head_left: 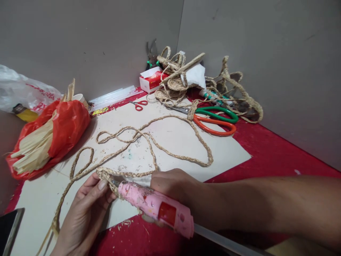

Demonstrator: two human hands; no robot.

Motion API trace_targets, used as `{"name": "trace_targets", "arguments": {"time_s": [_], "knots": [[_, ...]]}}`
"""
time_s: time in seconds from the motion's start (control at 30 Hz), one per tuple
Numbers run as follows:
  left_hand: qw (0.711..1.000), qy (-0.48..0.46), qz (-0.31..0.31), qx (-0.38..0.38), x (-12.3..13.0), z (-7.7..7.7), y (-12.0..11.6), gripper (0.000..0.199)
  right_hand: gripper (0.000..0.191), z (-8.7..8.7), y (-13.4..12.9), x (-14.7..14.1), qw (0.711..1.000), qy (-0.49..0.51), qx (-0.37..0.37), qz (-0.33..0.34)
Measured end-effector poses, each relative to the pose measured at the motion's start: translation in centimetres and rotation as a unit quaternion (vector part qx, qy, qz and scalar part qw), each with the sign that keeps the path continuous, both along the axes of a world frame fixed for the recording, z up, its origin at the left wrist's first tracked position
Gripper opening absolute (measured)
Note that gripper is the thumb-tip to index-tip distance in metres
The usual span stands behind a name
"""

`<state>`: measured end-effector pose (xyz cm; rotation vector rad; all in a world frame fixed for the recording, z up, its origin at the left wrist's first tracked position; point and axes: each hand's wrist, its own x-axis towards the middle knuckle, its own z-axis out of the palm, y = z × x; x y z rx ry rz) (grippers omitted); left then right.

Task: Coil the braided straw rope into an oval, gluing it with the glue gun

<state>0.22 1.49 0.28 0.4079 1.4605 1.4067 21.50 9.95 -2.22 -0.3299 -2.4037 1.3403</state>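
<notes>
A long, thin cord of tan braided plant fibre (138, 175) is spread in open loops over a white sheet (226, 153) on a red surface (271, 153). Its folded end (102, 173) is pinched between the thumb and fingers of the left hand (85, 209). A pink glue gun with a red panel (138, 197) is gripped in the right hand (176, 183), whose fingers are partly hidden, and a translucent glue stick (213, 236) is seen behind it. The metal nozzle is held at the folded braid; whether it touches, or whether any glue is laid, cannot be told.

The braiding appears to be finished along most of the visible cord, and only a short part is gathered at the left hand. Most of the length is judged to be unjoined, left slack and crossing itself. The braid looks narrow, fairly even and flexible, with loose fibres at the lower left.

Large scissors with green and orange handles (215, 132) are set beyond the loops, and pale dry strips (37, 142) are held in a red plastic bag (69, 121).
</notes>
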Motion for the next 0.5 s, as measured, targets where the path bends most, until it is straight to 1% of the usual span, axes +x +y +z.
{"name": "trace_targets", "arguments": {"time_s": [0.23,0.37,0.5], "knots": [[1.000,-0.004,0.009,0.000,0.12,0.21,0.10,0.021,0.024,0.16,-0.02,0.08,1.000,-0.001,-0.016,0.000],[1.000,-0.006,0.006,0.005,0.09,0.28,0.16,0.019,0.026,0.42,0.01,0.04,1.000,-0.027,-0.012,0.001],[1.000,-0.007,0.011,0.004,-0.01,0.29,0.13,0.021,0.027,0.59,0.10,0.02,0.999,-0.033,-0.018,0.002]]}}
